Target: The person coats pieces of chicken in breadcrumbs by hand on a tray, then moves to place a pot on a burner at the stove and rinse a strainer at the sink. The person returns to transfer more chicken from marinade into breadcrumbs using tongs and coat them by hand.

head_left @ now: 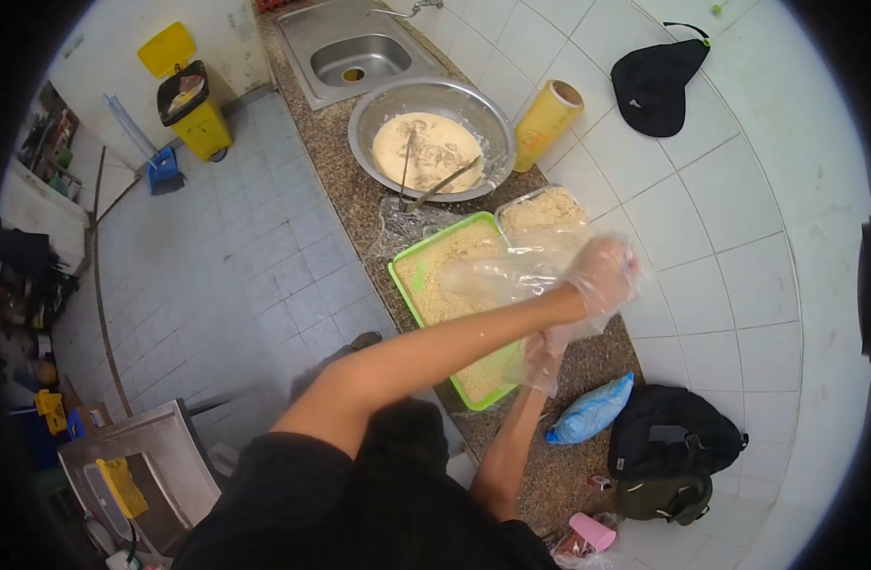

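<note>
My left hand [606, 271], wrapped in clear plastic, is closed around a clear plastic bag [511, 275] that stretches left over the green tray. Lower down, my right hand [544, 356] also has clear plastic around it, and my left forearm hides its fingers. Under my arms lies the green tray [407, 285], spread with pale crumbs [431, 294]. Against the wall side of the tray stands a clear container [545, 209] of the same crumbs. Beyond them, a metal basin [497, 142] holds creamy batter [426, 142] with pieces in it and metal tongs [435, 185].
A steel sink [359, 62] lies past the basin. By the wall stands a yellow roll of wrap [549, 123]. Nearer are a blue plastic bag [592, 408], a black bag [668, 432] and a pink cup [592, 532]. A yellow bin [203, 128] stands on the floor.
</note>
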Demonstrator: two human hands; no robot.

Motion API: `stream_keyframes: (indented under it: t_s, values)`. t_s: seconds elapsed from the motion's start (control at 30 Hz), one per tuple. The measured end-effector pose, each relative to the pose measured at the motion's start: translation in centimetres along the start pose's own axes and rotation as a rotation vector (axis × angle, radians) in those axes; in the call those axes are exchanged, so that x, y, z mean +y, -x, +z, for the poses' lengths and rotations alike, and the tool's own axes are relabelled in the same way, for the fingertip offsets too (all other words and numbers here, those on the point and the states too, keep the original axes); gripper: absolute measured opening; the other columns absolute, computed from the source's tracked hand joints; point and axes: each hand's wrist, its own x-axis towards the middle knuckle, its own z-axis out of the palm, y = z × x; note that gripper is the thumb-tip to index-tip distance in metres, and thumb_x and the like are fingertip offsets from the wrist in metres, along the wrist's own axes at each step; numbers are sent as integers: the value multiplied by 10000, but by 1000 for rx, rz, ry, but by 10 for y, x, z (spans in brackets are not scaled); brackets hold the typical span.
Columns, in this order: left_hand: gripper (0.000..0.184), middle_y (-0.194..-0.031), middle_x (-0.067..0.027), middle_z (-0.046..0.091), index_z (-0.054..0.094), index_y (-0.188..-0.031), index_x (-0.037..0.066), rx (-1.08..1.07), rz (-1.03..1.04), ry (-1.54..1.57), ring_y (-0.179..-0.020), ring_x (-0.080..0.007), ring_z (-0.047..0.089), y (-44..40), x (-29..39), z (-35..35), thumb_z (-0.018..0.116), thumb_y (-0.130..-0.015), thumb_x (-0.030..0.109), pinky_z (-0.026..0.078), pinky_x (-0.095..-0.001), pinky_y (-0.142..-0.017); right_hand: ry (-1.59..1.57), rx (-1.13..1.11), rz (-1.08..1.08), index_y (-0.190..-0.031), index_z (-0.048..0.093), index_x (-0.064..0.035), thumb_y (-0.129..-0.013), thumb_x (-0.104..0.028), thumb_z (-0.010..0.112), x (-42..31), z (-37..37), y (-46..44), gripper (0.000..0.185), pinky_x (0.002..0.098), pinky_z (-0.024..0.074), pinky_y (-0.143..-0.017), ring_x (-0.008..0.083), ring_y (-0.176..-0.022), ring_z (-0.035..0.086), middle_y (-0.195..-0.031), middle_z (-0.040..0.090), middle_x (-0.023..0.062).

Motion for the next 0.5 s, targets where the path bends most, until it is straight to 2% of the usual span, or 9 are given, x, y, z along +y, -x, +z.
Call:
stream_keyframes:
  t_s: [0.03,0.13,0.23,0.3,0.33,0.37,0.4,0.43,0.5]
  values:
    - [203,-921,-231,708,748,-926,37,-19,-3,32,-878,-372,695,6,-5,10,663,-888,217,541,-453,-812,-2,14,4,-1198,579,-25,-960,-95,676,6,-2,0,266,363,529,-853,174,-1004,644,-1110,665,75]
    - [246,-970,-209,719,748,-973,52,-211,24,-146,-926,-371,692,21,-10,28,651,-911,269,544,-442,-853,68,79,-57,-1215,568,-33,-968,-103,667,21,1,-6,276,370,526,-866,177,-1012,641,-1120,656,73]
    - [293,-1023,-172,730,745,-1039,66,-61,299,-173,-958,-352,694,55,-3,-3,627,-940,315,545,-434,-892,222,167,-188,-1233,556,-41,-975,-111,657,18,2,-11,285,377,523,-879,181,-1021,637,-1130,646,71]
    - [248,-1032,-149,735,738,-1080,70,-54,297,-219,-967,-330,699,80,-13,-50,658,-945,262,545,-426,-913,308,256,-242,-1245,548,-47,-980,-116,651,1,7,-12,292,382,521,-888,183,-1027,634,-1137,639,69]
    - [193,-1016,-127,738,738,-1057,58,66,254,-98,-959,-293,706,95,-10,-78,709,-927,199,554,-407,-890,291,317,-221,-1250,545,-49,-983,-119,648,-8,16,-11,295,384,520,-893,184,-1030,633,-1140,636,69]
    - [149,-1006,-132,735,736,-1017,44,138,315,-343,-929,-256,711,109,-28,-104,753,-899,135,566,-370,-857,268,381,-190,-1256,541,-52,-986,-121,644,-20,28,-8,298,386,519,-897,185,-1033,632,-1143,633,68]
    - [114,-998,-129,736,736,-969,35,191,41,-305,-890,-224,712,125,-31,-123,751,-905,127,571,-348,-812,150,490,-81,-1254,546,-50,-976,-123,658,-36,52,-3,309,366,524,-872,175,-1031,626,-1136,629,63]
    - [93,-963,-117,734,739,-957,30,234,-95,-311,-853,-206,709,142,-54,-140,745,-915,112,564,-325,-786,153,515,-100,-1233,543,-60,-974,-119,660,-37,47,-2,290,362,517,-856,160,-1006,617,-1122,627,51]
    - [131,-862,-114,729,749,-951,21,349,-223,-219,-760,-241,699,173,-91,-166,759,-887,135,551,-349,-724,166,546,-129,-1189,537,-80,-970,-112,664,-33,37,1,255,354,503,-823,131,-956,600,-1092,622,27]
